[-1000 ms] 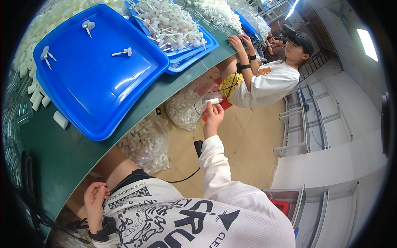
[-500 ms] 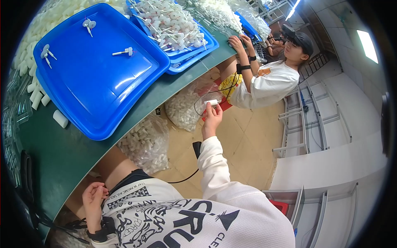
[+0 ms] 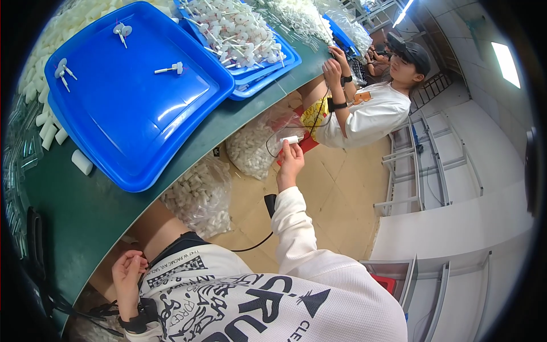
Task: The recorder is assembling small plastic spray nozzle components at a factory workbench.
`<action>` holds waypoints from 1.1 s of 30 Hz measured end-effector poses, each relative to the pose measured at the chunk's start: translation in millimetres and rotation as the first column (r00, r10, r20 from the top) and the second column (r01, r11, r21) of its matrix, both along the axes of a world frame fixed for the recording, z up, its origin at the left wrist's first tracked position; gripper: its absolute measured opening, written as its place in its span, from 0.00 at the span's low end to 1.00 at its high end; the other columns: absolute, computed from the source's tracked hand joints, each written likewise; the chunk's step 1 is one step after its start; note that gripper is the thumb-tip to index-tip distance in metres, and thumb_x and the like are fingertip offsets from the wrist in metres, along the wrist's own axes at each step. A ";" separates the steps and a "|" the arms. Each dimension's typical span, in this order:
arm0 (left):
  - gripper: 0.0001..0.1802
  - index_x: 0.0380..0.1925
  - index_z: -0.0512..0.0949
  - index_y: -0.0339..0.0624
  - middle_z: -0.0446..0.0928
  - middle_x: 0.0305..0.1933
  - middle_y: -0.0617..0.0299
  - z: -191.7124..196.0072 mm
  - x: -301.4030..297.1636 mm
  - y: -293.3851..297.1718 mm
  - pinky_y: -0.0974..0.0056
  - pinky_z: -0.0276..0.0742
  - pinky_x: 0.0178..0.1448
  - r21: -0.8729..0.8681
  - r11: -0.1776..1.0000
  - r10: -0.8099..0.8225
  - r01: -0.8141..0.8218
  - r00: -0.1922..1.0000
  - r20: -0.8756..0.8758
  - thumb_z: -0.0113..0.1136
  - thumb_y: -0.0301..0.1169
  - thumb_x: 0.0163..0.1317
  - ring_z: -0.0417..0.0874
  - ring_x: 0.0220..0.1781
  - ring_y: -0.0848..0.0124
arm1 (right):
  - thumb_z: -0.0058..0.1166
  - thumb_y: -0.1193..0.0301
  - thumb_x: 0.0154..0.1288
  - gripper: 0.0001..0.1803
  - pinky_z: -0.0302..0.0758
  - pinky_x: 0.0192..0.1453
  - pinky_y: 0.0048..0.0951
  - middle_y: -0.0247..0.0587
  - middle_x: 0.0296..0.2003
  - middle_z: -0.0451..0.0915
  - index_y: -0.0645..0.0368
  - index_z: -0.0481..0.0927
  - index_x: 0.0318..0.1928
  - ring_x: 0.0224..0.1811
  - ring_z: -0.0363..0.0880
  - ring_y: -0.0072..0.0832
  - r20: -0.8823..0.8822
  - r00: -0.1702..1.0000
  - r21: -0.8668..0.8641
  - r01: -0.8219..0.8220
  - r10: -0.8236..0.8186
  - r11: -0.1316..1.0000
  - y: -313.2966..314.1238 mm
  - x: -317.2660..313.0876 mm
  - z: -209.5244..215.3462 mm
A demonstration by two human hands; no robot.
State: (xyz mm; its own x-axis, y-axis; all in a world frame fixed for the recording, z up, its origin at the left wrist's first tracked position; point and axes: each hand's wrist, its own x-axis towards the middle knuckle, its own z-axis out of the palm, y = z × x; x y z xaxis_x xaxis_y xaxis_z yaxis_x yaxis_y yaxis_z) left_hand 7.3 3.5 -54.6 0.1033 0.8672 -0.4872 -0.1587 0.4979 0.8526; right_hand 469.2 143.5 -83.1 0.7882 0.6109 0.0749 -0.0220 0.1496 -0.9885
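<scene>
My right hand (image 3: 290, 162) is raised over the floor beyond the table edge, its thumb and fingers closed on a small white cylinder (image 3: 291, 139) with a narrower end. By my lap my left hand (image 3: 129, 275) is curled, fingertips pressed together; whatever they may hold is hidden. On the green table (image 3: 80, 228) rests a large blue tray (image 3: 142, 102). Inside it lie a white plastic part with thin stems (image 3: 122, 33), another at the left side (image 3: 64, 74) and one near the right side (image 3: 171, 69). A thicker white cylinder (image 3: 82, 162) lies beside the tray.
Stacked blue trays (image 3: 268, 80) hold a heap of white stemmed parts (image 3: 233, 34). Clear bags of white pieces (image 3: 199, 196) stand on the floor below the table. Clear tubes (image 3: 17, 165) line the left. A co-worker (image 3: 364, 108) sits farther along; a black cable (image 3: 253, 249) hangs near my right arm.
The view has shifted very slightly. My hands keep nearly the same pose, and the white cylinder stays in my right hand. One of the co-worker's hands has drawn back from the table edge.
</scene>
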 end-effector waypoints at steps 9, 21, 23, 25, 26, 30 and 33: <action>0.09 0.38 0.74 0.34 0.76 0.30 0.64 1.6 -0.3 -0.7 0.76 0.68 0.37 -0.018 1.000 0.004 -0.004 1.000 -0.005 0.51 0.30 0.63 0.74 0.31 0.80 | 0.61 0.70 0.56 0.20 0.68 0.34 0.18 0.36 0.38 0.79 0.62 0.71 0.47 0.34 0.74 0.17 -0.019 0.999 0.011 -0.027 0.027 1.000 0.6 2.7 -3.9; 0.10 0.39 0.74 0.34 0.76 0.31 0.64 -0.2 -1.0 -4.7 0.76 0.68 0.37 -0.020 1.000 -0.005 0.005 1.000 -0.008 0.51 0.30 0.63 0.75 0.32 0.80 | 0.59 0.67 0.59 0.13 0.67 0.28 0.16 0.32 0.33 0.78 0.57 0.73 0.42 0.26 0.70 0.15 -0.038 0.999 0.058 -0.024 0.026 0.998 -1.3 1.2 -2.0; 0.10 0.39 0.74 0.34 0.76 0.31 0.64 1.5 -0.5 -3.2 0.76 0.68 0.37 -0.021 1.000 -0.006 0.006 1.000 -0.010 0.51 0.30 0.63 0.75 0.32 0.80 | 0.58 0.64 0.59 0.15 0.68 0.29 0.17 0.33 0.36 0.79 0.57 0.73 0.43 0.27 0.71 0.16 -0.041 0.999 0.027 0.003 -0.001 1.000 2.8 -2.5 4.9; 0.10 0.39 0.74 0.34 0.76 0.31 0.64 1.6 -0.3 -2.7 0.76 0.68 0.37 -0.018 1.000 -0.002 0.001 1.000 -0.017 0.51 0.30 0.63 0.75 0.32 0.80 | 0.56 0.60 0.60 0.17 0.71 0.31 0.19 0.35 0.35 0.80 0.57 0.74 0.43 0.27 0.72 0.17 -0.072 0.996 -0.036 0.043 -0.045 0.998 2.2 -4.2 4.4; 0.10 0.39 0.74 0.34 0.76 0.31 0.64 1.8 0.5 -1.6 0.76 0.68 0.37 -0.022 1.000 -0.005 0.005 1.000 -0.022 0.51 0.30 0.63 0.75 0.32 0.80 | 0.56 0.60 0.60 0.17 0.71 0.31 0.19 0.35 0.35 0.80 0.57 0.74 0.43 0.27 0.72 0.17 -0.076 0.996 -0.040 0.046 -0.049 0.998 -0.2 -2.0 -4.1; 0.09 0.38 0.74 0.34 0.76 0.30 0.63 -0.3 3.1 -1.5 0.75 0.68 0.36 -0.024 1.000 0.002 -0.003 1.000 -0.023 0.51 0.29 0.63 0.75 0.31 0.79 | 0.53 0.68 0.60 0.09 0.69 0.25 0.20 0.36 0.29 0.80 0.58 0.76 0.37 0.21 0.70 0.18 -0.190 0.959 -0.394 -0.270 0.210 0.878 -13.2 -7.0 -62.1; 0.07 0.37 0.74 0.35 0.76 0.28 0.62 -7.8 -2.8 -4.3 0.75 0.68 0.34 0.000 1.000 -0.022 0.022 0.997 -0.071 0.50 0.28 0.63 0.75 0.30 0.78 | 0.52 0.72 0.57 0.06 0.68 0.23 0.21 0.35 0.26 0.79 0.59 0.78 0.34 0.21 0.71 0.18 -0.034 0.878 -0.635 -0.388 0.478 0.668 -10.0 -24.5 -141.5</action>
State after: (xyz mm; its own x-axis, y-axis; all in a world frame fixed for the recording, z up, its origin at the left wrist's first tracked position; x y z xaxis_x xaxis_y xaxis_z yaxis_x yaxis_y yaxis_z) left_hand 4.5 -0.8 -62.5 0.0879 0.8652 -0.4936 -0.0870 0.5003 0.8614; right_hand 444.8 133.5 -224.6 0.4337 0.8274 -0.3569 0.1999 -0.4746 -0.8572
